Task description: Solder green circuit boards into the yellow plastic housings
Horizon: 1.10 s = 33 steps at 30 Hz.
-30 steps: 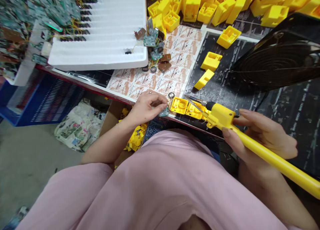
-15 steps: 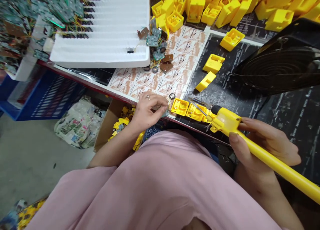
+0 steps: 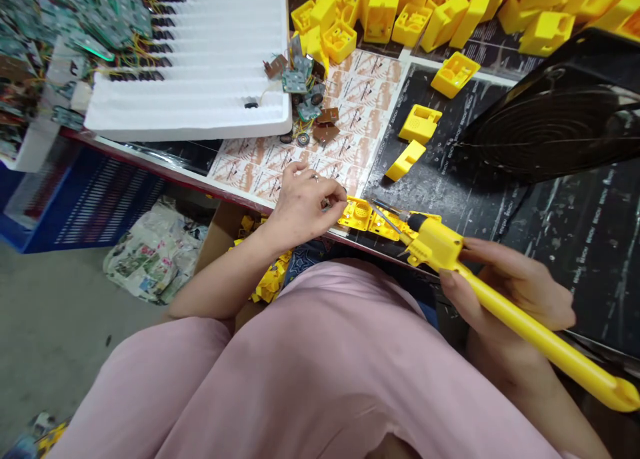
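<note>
My left hand [image 3: 311, 204], a ring on one finger, has thumb and fingertips pinched together at the left end of a row of small open yellow plastic cases. What is between the fingertips, if anything, I cannot make out. The leftmost case [image 3: 356, 215] lies right beside them, with a second case [image 3: 381, 226] touching it on the right. My right hand [image 3: 515, 282] is wrapped round the long handle of a yellow soldering gun [image 3: 440, 242]. Its black collar and thin metal rods point left, over the row of cases, partly covering the right ones.
Green circuit boards [image 3: 295, 79] with wires and small round discs lie beside a white foam tray [image 3: 190, 126]. Yellow housings [image 3: 420, 123] stand on the table, with many piled behind. A black fan [image 3: 555, 119] is at right. A cardboard box of yellow parts [image 3: 273, 276] sits below the edge.
My left hand has moved right, up against the leftmost case. The small round disc seen beside its fingertips no longer shows. The soldering gun stays over the cases; the whole view has shifted slightly.
</note>
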### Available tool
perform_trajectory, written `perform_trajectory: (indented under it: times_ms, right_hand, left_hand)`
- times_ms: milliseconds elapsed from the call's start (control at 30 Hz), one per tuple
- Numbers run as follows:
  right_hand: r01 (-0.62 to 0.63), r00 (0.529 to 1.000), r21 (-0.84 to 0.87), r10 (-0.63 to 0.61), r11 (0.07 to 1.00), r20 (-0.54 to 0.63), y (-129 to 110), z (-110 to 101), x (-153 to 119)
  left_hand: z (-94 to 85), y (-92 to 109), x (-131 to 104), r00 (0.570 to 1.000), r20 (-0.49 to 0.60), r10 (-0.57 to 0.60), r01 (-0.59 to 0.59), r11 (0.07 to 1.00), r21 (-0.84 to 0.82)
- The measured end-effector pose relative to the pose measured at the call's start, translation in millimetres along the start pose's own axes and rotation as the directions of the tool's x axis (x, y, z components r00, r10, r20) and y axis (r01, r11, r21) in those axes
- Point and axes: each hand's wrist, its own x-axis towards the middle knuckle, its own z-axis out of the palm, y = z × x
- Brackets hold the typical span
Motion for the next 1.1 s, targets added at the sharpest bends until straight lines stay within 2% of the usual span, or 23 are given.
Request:
perform_trajectory:
  times_ms: [100,200,400,467,533,667,733,933,1033,1100]
  right_hand:
    - [0.156,0.987,0.063,-0.159,0.986,0.033,-3.6,6.8,6.2]
    - [0.276,0.958,0.057,-0.279,0.959,0.064,-2.5,12.9,12.9]
    - [0.414,0.898,0.016,-0.411,0.91,0.158,-15.2,14.3,34.4]
    - [0.42,0.887,0.019,-0.415,0.907,0.204,-19.4,9.6,38.5]
    - [0.384,0.9,0.017,-0.378,0.923,0.215,-19.3,3.2,37.9]
    - [0.304,0.942,-0.011,-0.299,0.953,0.15,-10.6,-4.6,28.5]
    - [0.317,0.941,-0.01,-0.313,0.948,0.129,-8.4,-2.9,25.2]
    - [0.332,0.927,0.012,-0.328,0.943,0.179,-14.4,9.5,28.1]
    - [0.316,0.922,0.019,-0.312,0.949,0.231,-13.9,7.3,29.3]
    - [0.297,0.934,0.055,-0.302,0.953,0.192,-13.9,2.8,28.1]
  left_hand:
    - [0.0,1.5,1.4,1.0,0.019,-0.001,0.001,1.0,0.029]
    - [-1.9,2.1,2.8,0.999,0.051,-0.006,0.003,0.998,0.066]
    - [-4.3,1.9,7.0,0.997,0.063,0.04,-0.05,0.985,0.164]
    - [-3.9,1.3,8.8,0.996,0.068,0.056,-0.068,0.98,0.185]
    - [-3.6,0.6,10.3,0.995,0.068,0.07,-0.082,0.978,0.193]
    - [-4.2,-0.3,12.2,0.994,0.077,0.081,-0.094,0.978,0.185]
    - [-4.8,0.0,12.7,0.993,0.081,0.082,-0.095,0.978,0.184]
    - [-4.3,2.0,13.3,0.994,0.08,0.074,-0.088,0.977,0.194]
    - [-3.7,2.0,13.2,0.994,0.075,0.081,-0.095,0.973,0.212]
    - [-3.6,1.4,13.2,0.993,0.076,0.087,-0.102,0.97,0.22]
